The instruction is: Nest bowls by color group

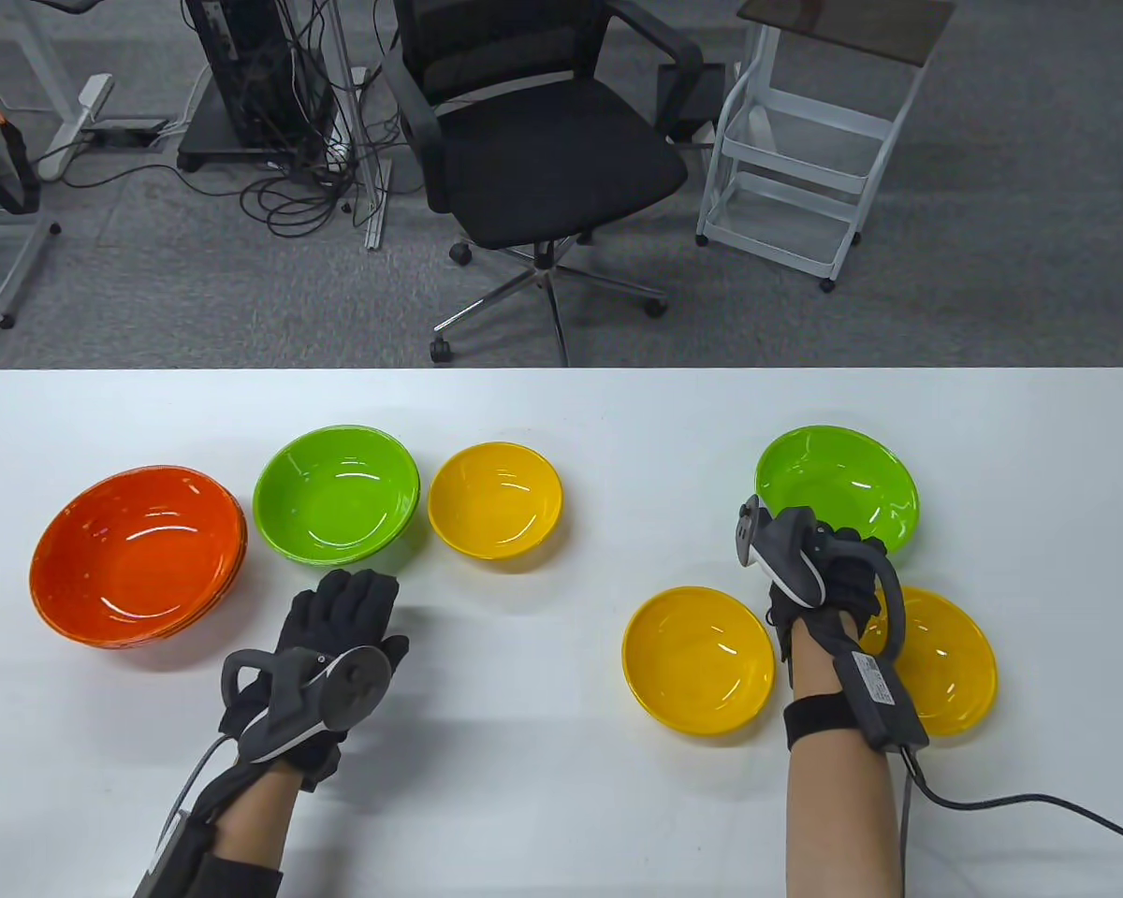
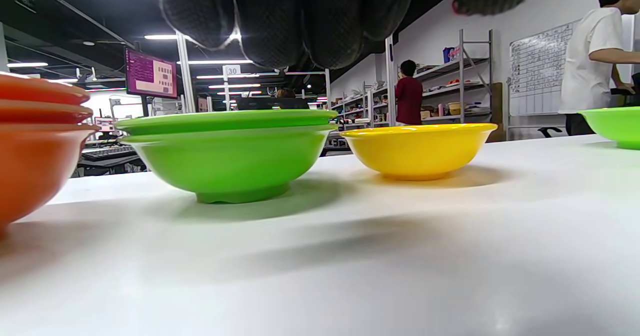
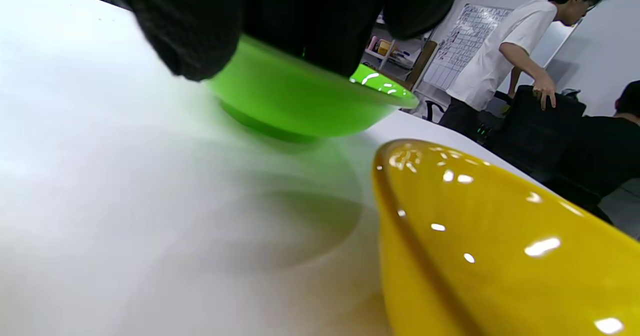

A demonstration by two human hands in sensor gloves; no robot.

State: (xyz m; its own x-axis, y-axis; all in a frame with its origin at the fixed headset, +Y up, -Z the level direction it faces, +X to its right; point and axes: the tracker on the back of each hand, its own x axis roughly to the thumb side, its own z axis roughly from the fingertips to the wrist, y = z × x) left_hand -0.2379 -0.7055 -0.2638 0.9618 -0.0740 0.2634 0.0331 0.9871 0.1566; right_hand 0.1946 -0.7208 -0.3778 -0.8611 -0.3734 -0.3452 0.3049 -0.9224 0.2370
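A stack of orange bowls point(image 1: 136, 557) sits at the far left. Beside it stand two nested green bowls point(image 1: 335, 494), seen as two rims in the left wrist view point(image 2: 225, 156), then a yellow bowl point(image 1: 494, 500). A single green bowl point(image 1: 838, 486) sits at the right, with two yellow bowls point(image 1: 698, 659) point(image 1: 945, 659) in front of it. My left hand point(image 1: 360, 585) lies open and empty, fingers stretched, just in front of the green stack. My right hand point(image 1: 828, 543) grips the near rim of the single green bowl point(image 3: 300, 101); its fingers point(image 3: 300, 16) hide that rim.
The table's far edge point(image 1: 561, 371) runs behind the bowls, with an office chair point(image 1: 543, 140) and a white cart point(image 1: 805, 159) beyond it. A cable point(image 1: 1039, 804) trails from my right wrist across the table. Bare table surface lies between the two bowl groups.
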